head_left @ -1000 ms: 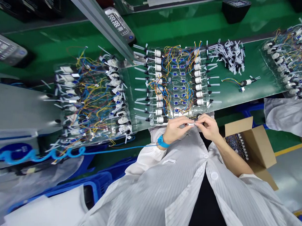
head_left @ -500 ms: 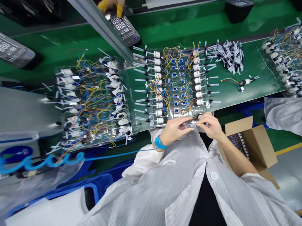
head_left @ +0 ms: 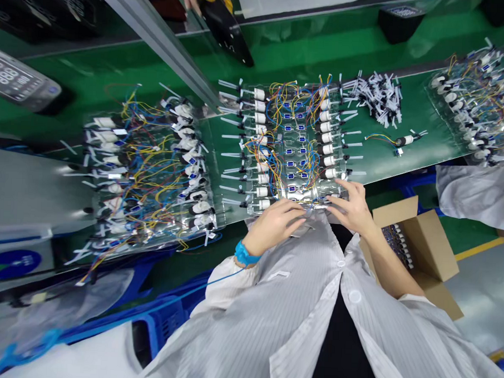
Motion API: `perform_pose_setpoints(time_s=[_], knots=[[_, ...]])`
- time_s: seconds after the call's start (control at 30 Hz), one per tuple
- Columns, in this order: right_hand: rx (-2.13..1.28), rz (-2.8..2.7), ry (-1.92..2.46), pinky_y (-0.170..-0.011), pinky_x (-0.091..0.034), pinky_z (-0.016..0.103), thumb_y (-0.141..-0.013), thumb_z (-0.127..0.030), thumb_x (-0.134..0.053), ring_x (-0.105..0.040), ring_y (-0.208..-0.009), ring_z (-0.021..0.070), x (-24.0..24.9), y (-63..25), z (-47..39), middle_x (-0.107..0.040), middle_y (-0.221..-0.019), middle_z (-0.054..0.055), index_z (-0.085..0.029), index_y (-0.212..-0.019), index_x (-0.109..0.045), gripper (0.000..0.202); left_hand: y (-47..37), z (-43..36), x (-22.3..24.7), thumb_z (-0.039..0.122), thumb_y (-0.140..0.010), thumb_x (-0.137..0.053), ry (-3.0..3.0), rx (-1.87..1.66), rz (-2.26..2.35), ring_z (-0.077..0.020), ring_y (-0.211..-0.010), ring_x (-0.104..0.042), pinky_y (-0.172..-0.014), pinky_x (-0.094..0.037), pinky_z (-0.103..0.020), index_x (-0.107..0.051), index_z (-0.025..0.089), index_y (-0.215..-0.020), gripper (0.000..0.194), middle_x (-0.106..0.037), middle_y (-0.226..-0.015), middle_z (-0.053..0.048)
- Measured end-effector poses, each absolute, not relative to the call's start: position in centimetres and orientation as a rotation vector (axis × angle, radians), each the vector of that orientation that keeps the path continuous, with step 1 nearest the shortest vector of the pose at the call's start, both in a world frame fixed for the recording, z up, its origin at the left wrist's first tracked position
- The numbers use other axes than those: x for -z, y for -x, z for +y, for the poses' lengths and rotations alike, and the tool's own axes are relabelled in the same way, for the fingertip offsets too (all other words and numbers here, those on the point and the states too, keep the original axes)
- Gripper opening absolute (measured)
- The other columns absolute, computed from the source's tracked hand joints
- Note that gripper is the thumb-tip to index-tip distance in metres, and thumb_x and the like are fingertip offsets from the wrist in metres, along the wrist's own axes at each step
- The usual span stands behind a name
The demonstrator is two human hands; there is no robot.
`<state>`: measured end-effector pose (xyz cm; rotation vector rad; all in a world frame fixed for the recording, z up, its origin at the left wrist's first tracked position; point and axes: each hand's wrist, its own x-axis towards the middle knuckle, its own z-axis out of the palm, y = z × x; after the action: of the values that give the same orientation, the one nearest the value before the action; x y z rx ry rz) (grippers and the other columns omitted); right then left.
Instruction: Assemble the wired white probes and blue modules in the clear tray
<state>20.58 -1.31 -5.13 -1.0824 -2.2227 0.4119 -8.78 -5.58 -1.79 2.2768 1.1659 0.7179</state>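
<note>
A clear plastic tray [head_left: 273, 181] lies in front of me, with two columns of small white-and-black cylinders, coloured wires, little blue parts and white strips sticking outward. My left hand [head_left: 278, 223], with a blue wrist strap [head_left: 246, 254], rests at the tray's near edge, fingers stretched and apart. On the near right corner is my right hand [head_left: 352, 207], its fingers spread over the plastic. Nothing shows in either grip. Some fingertips lie over the near row, so the parts beneath them are partly hidden.
Similar trays stand left [head_left: 152, 179] and far right [head_left: 483, 104]. A pile of white-and-black strips [head_left: 379, 97] and one loose wired cylinder [head_left: 404, 140] lie right of mine. A metal post [head_left: 158, 45] rises at back left. A cardboard box [head_left: 435, 244] sits lower right.
My hands have moved apart and opened from a pinch close together at the tray's near edge. Across the bench, a yellow-fingertipped hand has lifted and tilted the display device.
</note>
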Motion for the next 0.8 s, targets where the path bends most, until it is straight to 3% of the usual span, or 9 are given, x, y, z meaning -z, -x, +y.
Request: perform_pose_setpoints(time_s=[0.1,0.27,0.37,0.47,0.6,0.7,0.8], knots=[[-0.485,-1.937,1.167,-0.100,-0.056,0.054,-0.096,-0.035,-0.076,-0.063,-0.121,0.0322,5.2,-23.5,-0.9,-0.065,-0.139,0.011,-0.032,-0.128,-0.074,0.033,9.3,-5.7,1.2,0.020,-0.100,-0.071,-2.214,-0.915,1.222,-0.0254,-0.111,-0.073,-0.099,-0.062,-0.047,-0.077,0.021,-0.118,0.019,-0.079,-0.115,-0.011],[-0.303,-1.324,1.662,-0.088,-0.057,0.038,-0.103,-0.030,-0.058,-0.067,-0.096,0.0211,7.5,-31.9,4.6,-0.069,-0.110,0.013,-0.016,-0.116,-0.068,0.021,9.3,-5.0,0.3,0.016,-0.099,-0.071,-2.158,-1.083,1.241,-0.0214,-0.099,-0.075,-0.091,-0.063,-0.040,-0.076,0.020,-0.117,0.019,-0.081,-0.107,-0.009],[-0.225,-1.276,1.759,-0.085,-0.051,0.036,-0.095,-0.014,-0.061,-0.060,-0.082,0.0163,8.0,-36.2,9.6,-0.067,-0.100,0.012,-0.010,-0.109,-0.067,0.016,8.3,-4.6,0.0,0.016,-0.099,-0.071,-2.131,-1.112,1.207,-0.0201,-0.093,-0.076,-0.087,-0.062,-0.038,-0.076,0.020,-0.118,0.020,-0.081,-0.101,-0.008],[-0.222,-1.401,1.749,-0.088,-0.046,0.036,-0.088,-0.010,-0.070,-0.051,-0.076,0.0130,7.2,-37.1,13.1,-0.064,-0.099,0.007,-0.012,-0.102,-0.070,0.015,7.3,-4.4,-0.1,0.018,-0.099,-0.072,-2.134,-1.105,1.182,-0.0200,-0.088,-0.075,-0.084,-0.061,-0.037,-0.078,0.021,-0.116,0.019,-0.081,-0.094,-0.006],[-0.325,-1.619,1.601,-0.086,-0.045,0.034,-0.092,-0.019,-0.072,-0.050,-0.076,0.0133,5.5,-32.7,12.1,-0.063,-0.096,0.003,-0.016,-0.101,-0.073,0.009,6.7,-4.3,0.0,0.020,-0.100,-0.070,-2.095,-1.138,1.274,-0.0197,-0.085,-0.075,-0.081,-0.059,-0.035,-0.079,0.020,-0.111,0.014,-0.081,-0.092,-0.006],[-0.478,-1.754,1.459,-0.079,-0.049,0.032,-0.105,-0.035,-0.059,-0.059,-0.081,0.0161,4.6,-29.0,8.4,-0.067,-0.091,0.003,-0.020,-0.101,-0.074,0.021,6.8,-4.2,0.2,0.023,-0.102,-0.068,-2.009,-1.143,1.456,-0.0188,-0.085,-0.073,-0.080,-0.058,-0.034,-0.079,0.019,-0.110,0.014,-0.081,-0.096,-0.007],[-0.550,-1.751,1.343,-0.078,-0.053,0.036,-0.104,-0.042,-0.061,-0.064,-0.086,0.0199,4.8,-26.9,5.3,-0.068,-0.100,0.007,-0.021,-0.102,-0.074,0.025,6.9,-4.1,0.3,0.024,-0.103,-0.066,-1.960,-1.135,1.529,-0.0184,-0.086,-0.071,-0.081,-0.058,-0.034,-0.079,0.019,-0.110,0.015,-0.080,-0.098,-0.007]])
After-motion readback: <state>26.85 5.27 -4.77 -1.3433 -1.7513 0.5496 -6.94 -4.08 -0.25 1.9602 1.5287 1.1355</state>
